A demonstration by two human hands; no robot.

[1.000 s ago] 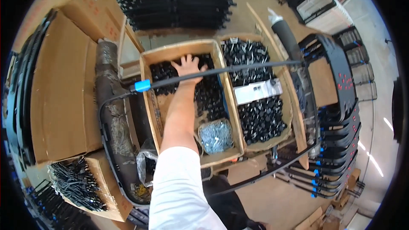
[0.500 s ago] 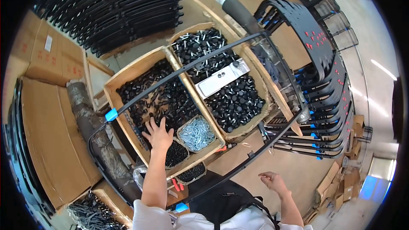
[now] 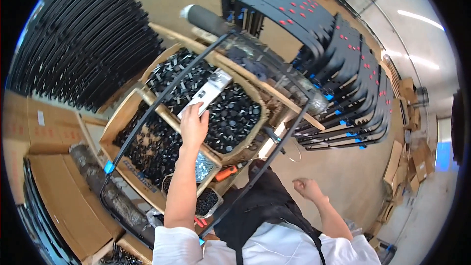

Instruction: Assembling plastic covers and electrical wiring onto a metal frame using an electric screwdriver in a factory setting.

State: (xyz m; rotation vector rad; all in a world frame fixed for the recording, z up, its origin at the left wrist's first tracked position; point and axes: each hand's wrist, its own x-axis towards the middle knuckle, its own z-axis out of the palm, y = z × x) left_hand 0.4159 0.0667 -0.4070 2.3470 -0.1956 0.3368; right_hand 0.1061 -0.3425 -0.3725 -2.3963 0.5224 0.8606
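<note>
Cardboard boxes (image 3: 128, 118) sit side by side, packed with small black parts; individual pieces too small to identify. Left hand (image 3: 194, 126) reaches over the divider between the boxes, fingers curled on the near end of a flat white packet (image 3: 206, 93) lying on the black parts in the far box (image 3: 255, 113). Grip looks closed on the packet edge, but fingertips are hidden under it. Right hand (image 3: 308, 189) hangs free over the bare floor, loosely fisted, holding nothing visible. Long thin black frame (image 3: 162, 93) runs across the boxes, blue tag (image 3: 109, 168) near its left corner; its lower end is cut off behind the white sleeve. Clear bag of small metal bits (image 3: 203, 164) mostly hidden behind the left forearm. Orange-handled tool (image 3: 226, 172) partly covered by the box edge. Black curved panels (image 3: 338, 54) stacked at right, blurred toward the rim.
</note>
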